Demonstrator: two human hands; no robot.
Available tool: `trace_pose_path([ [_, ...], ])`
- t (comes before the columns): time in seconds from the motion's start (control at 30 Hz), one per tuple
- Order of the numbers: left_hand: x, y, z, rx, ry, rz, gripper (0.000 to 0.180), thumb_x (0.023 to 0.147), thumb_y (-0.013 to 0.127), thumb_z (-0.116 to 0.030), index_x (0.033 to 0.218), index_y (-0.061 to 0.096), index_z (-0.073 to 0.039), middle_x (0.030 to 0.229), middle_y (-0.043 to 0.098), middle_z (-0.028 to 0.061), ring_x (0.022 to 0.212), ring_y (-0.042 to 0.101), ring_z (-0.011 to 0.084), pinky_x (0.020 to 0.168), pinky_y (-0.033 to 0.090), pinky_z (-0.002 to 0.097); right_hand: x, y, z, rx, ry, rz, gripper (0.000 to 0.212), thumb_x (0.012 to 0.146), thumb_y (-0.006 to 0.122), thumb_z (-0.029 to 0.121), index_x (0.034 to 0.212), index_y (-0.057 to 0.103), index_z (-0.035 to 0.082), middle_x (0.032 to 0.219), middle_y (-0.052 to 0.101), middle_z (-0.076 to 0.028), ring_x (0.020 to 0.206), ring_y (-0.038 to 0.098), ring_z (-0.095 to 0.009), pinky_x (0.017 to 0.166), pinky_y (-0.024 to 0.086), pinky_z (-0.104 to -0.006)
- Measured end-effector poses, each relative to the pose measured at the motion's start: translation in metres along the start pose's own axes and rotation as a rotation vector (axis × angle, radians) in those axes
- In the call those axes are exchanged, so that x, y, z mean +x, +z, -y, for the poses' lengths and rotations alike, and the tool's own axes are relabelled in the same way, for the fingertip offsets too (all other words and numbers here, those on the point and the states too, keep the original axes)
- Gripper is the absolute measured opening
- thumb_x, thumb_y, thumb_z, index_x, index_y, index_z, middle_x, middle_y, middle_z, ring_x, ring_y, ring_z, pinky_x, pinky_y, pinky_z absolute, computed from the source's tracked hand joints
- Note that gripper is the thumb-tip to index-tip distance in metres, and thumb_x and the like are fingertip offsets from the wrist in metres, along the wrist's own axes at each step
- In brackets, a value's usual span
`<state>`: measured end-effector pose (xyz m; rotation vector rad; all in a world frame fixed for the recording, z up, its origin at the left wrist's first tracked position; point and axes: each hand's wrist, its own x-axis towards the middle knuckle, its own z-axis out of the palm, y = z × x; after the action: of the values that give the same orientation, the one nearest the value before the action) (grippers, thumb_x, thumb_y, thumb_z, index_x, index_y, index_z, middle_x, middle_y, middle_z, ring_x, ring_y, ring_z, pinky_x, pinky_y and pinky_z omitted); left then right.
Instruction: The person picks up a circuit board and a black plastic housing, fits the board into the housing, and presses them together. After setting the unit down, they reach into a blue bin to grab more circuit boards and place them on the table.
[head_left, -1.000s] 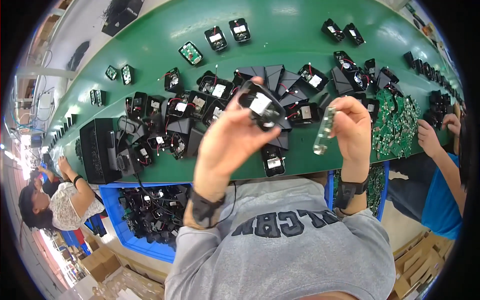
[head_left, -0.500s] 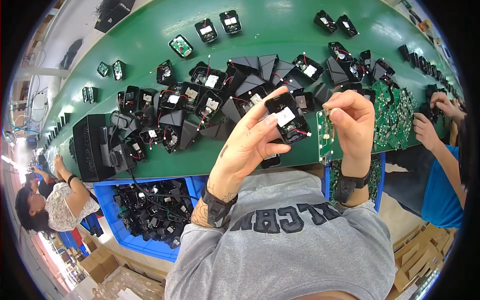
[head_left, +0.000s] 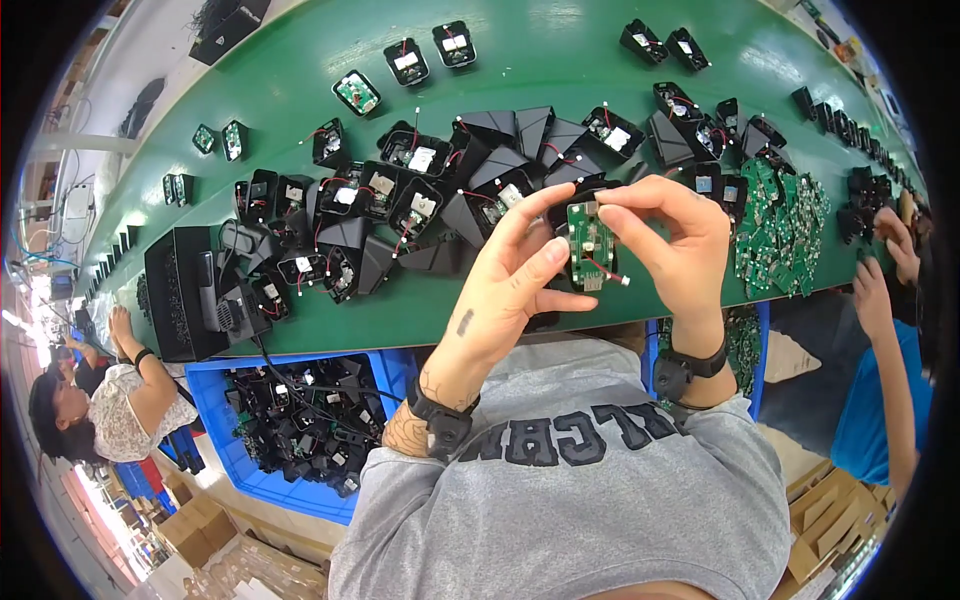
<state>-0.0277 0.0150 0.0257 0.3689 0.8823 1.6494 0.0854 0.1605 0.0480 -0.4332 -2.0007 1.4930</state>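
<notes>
My left hand is closed round a black plastic housing, its thumb along one side and fingers on the other. Over the housing's open face lies a green circuit board, which covers most of the inside. A red lead with a white connector sticks out across the board to the right. My right hand pinches the board's upper end between thumb and fingertips. Whether the board sits fully down inside the housing I cannot tell. Beyond my hands, many open black housings with red leads are heaped on the green table.
A pile of green circuit boards lies to my right. Below the table edge stands a blue bin of black parts. A black box stands at the left. A co-worker's hands are at the far right; another person is at the left.
My right hand has moved left, bringing the circuit board from beside the housing onto its open face. My left hand has kept its hold on the housing. The right co-worker's hands have shifted.
</notes>
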Motion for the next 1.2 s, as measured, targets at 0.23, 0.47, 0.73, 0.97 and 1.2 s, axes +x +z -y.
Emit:
trace_pose_path([
  [0.23,0.001,0.002,0.008,0.148,0.158,0.038,0.069,0.089,0.063,-0.006,0.147,0.027,-0.011,0.127,0.050,0.0108,0.113,0.054,0.0175,0.088,0.055,0.0366,0.005,0.009,-0.007,-0.471,-0.395,-0.142,0.016,0.069,0.076,0.000,0.084,0.072,0.005,0.082,0.066,-0.006,0.079,0.060,-0.021,0.068,0.048,-0.0304],
  [0.47,0.003,0.010,0.013,0.064,0.136,0.061,0.078,0.086,0.060,0.004,0.150,0.019,-0.013,0.125,0.051,0.0113,0.110,0.055,0.0179,0.087,0.055,0.0381,-0.006,0.009,-0.019,-0.252,-0.258,-0.117,0.035,0.072,0.072,-0.003,0.106,0.066,0.002,0.109,0.061,-0.013,0.105,0.058,-0.022,0.084,0.048,-0.0347],
  [0.73,0.002,0.012,0.017,0.154,0.143,0.035,0.069,0.089,0.056,0.005,0.148,0.024,-0.013,0.127,0.044,0.0078,0.108,0.054,0.0167,0.087,0.057,0.0365,-0.020,0.012,-0.023,0.424,0.329,0.154,0.045,0.087,0.064,0.003,0.129,0.049,-0.002,0.114,0.062,-0.009,0.101,0.061,-0.013,0.084,0.051,-0.0273],
  [0.97,0.006,0.004,0.014,-0.001,0.106,-0.045,0.065,0.089,0.062,-0.001,0.139,0.024,-0.018,0.127,0.049,0.0141,0.115,0.056,0.0244,0.086,0.056,0.0370,-0.010,0.000,-0.028,-0.270,-0.365,-0.064,0.045,0.075,0.071,0.007,0.119,0.063,0.003,0.116,0.063,-0.012,0.110,0.059,-0.026,0.091,0.048,-0.0366],
  [1.2,0.010,0.009,0.016,0.037,0.207,-0.001,0.073,0.089,0.059,0.002,0.146,0.017,-0.015,0.133,0.043,0.0120,0.121,0.050,0.0221,0.092,0.052,0.0361,-0.030,0.014,-0.040,-0.230,-0.372,-0.031,0.022,0.065,0.077,0.009,0.087,0.075,0.010,0.107,0.066,-0.009,0.120,0.049,-0.035,0.101,0.038,-0.0474],
])
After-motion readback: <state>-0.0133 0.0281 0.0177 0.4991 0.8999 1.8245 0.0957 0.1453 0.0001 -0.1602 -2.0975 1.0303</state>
